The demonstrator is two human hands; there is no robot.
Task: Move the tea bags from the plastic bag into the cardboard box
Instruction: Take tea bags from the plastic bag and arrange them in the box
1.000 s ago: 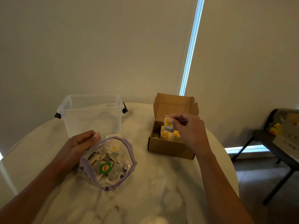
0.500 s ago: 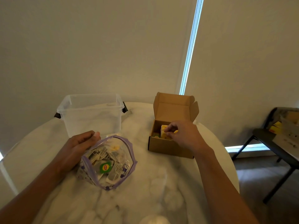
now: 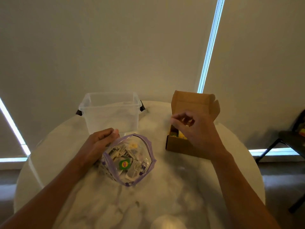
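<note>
A clear plastic bag with a purple zip rim lies open on the marble table, with several tea bags inside, one with a green and yellow tag. My left hand grips the bag's left rim and holds its mouth open. To the right stands the brown cardboard box, lid flap up, with yellow tea bags showing inside. My right hand hovers just above the box's front, fingers loosely curled, and nothing shows in it.
A clear plastic tub with dark handles stands behind the bag, apparently empty. The round marble table drops off close behind the tub and box. A dark chair with items on it stands at the far right.
My right hand lowered a yellow tea bag into the cardboard box, let it go, and has now risen out of the box. My left hand stayed on the bag.
</note>
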